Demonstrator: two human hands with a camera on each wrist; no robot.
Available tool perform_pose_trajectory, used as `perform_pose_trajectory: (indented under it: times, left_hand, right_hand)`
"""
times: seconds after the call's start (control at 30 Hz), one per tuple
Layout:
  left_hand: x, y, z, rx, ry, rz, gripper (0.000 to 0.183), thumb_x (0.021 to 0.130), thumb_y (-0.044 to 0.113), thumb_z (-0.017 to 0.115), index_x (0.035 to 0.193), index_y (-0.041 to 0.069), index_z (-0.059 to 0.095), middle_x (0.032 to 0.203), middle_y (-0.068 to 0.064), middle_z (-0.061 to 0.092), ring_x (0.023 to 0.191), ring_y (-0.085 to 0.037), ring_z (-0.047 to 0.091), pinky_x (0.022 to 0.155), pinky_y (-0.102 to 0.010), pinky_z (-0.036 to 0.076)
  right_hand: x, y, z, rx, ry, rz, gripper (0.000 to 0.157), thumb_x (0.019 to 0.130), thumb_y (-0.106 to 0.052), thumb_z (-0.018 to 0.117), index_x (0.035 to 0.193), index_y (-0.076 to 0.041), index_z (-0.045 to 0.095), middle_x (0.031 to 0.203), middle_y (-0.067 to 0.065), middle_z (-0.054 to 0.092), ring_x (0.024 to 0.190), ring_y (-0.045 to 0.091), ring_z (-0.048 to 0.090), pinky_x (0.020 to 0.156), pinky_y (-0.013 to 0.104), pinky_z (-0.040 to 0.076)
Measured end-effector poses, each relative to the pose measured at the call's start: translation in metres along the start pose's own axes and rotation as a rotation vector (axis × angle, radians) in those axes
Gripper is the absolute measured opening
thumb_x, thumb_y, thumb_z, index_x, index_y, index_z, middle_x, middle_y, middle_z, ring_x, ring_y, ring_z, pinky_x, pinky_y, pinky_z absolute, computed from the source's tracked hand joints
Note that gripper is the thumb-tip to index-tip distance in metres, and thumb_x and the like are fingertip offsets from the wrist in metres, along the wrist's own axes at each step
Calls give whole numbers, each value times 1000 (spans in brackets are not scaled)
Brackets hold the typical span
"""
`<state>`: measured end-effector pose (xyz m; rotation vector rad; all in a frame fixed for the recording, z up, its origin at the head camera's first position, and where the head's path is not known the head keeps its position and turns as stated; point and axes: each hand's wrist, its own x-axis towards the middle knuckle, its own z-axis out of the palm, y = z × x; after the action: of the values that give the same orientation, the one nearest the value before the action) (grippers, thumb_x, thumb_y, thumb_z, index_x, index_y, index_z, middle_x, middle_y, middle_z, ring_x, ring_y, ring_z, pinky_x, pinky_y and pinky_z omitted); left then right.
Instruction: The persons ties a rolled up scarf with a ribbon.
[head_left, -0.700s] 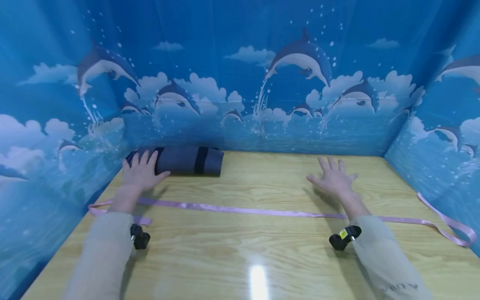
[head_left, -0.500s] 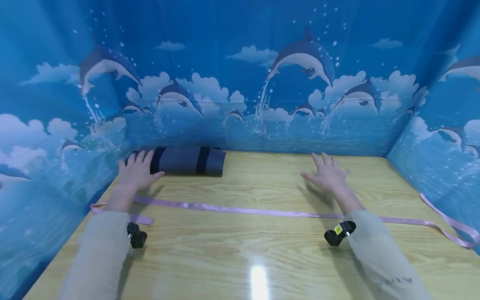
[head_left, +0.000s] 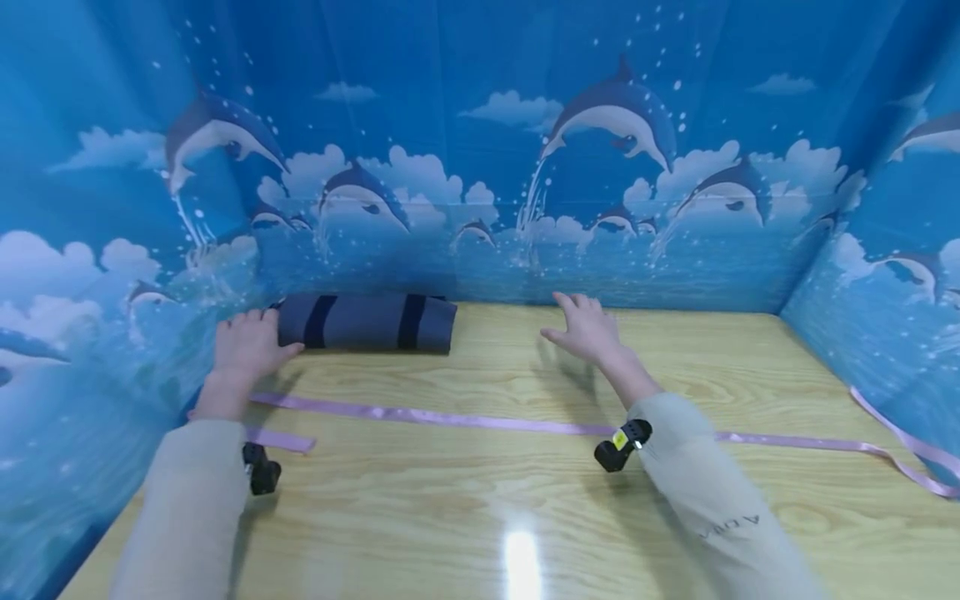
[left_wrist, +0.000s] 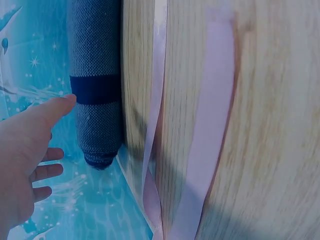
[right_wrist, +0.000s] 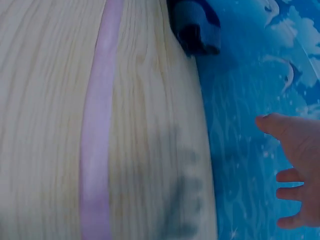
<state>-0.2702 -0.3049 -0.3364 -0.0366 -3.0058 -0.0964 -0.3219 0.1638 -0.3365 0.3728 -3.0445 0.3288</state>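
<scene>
A rolled dark blue cloth (head_left: 363, 322) with two darker bands and a woven texture lies along the back left of the table. My left hand (head_left: 251, 346) is at its left end, fingers spread, thumb overlapping the roll's near side in the head view. In the left wrist view the thumb (left_wrist: 62, 106) of that hand points toward a dark band. My right hand (head_left: 588, 329) is held to the right of the roll, fingers apart and holding nothing, its shadow on the wood. A long pink ribbon (head_left: 450, 419) stretches across the table in front of both hands.
The ribbon loops back at the left, its short end (head_left: 281, 439) under the left forearm; its right part (head_left: 817, 442) curls at the right edge. Blue dolphin-print curtains (head_left: 480, 167) enclose the wooden table (head_left: 420, 508) at the back and sides.
My right hand has moved left across the table, toward the roll. The left hand has shifted slightly left, uncovering more of the roll's left end. The roll and ribbon stay in place.
</scene>
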Motion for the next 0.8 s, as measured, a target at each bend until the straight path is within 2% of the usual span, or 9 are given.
perform_pose_trajectory:
  times: [0.1,0.37,0.63,0.8]
  left_hand:
    - [0,-1,-2,-9,-3,-8,69,86,38,61,124,-15,38,115,-38,42,106,-55,37,89,-64,27]
    - [7,3,-4,-13,-46,-14,73,87,36,61,132,-14,32,122,-40,36,111,-56,33,91,-65,24]
    - [13,5,0,-23,-75,-21,73,86,34,62,132,-13,32,123,-41,35,112,-56,31,91,-65,23]
    - [12,0,4,-53,-81,-58,73,86,33,62,132,-15,32,122,-42,34,111,-58,30,93,-65,22]
  right_hand:
    - [9,-19,2,-1,-11,-41,73,89,-46,56,146,-13,26,141,19,35,127,41,32,95,63,27]
    - [33,-68,13,-45,-32,-101,68,88,-50,55,144,-19,33,138,12,42,123,35,40,94,56,30]
    - [46,-106,30,48,-51,-133,64,88,-46,57,142,-20,36,138,12,43,122,33,42,95,54,34]
    - [50,-126,36,70,-100,-126,64,88,-46,57,143,-24,35,137,13,41,124,33,38,97,56,30]
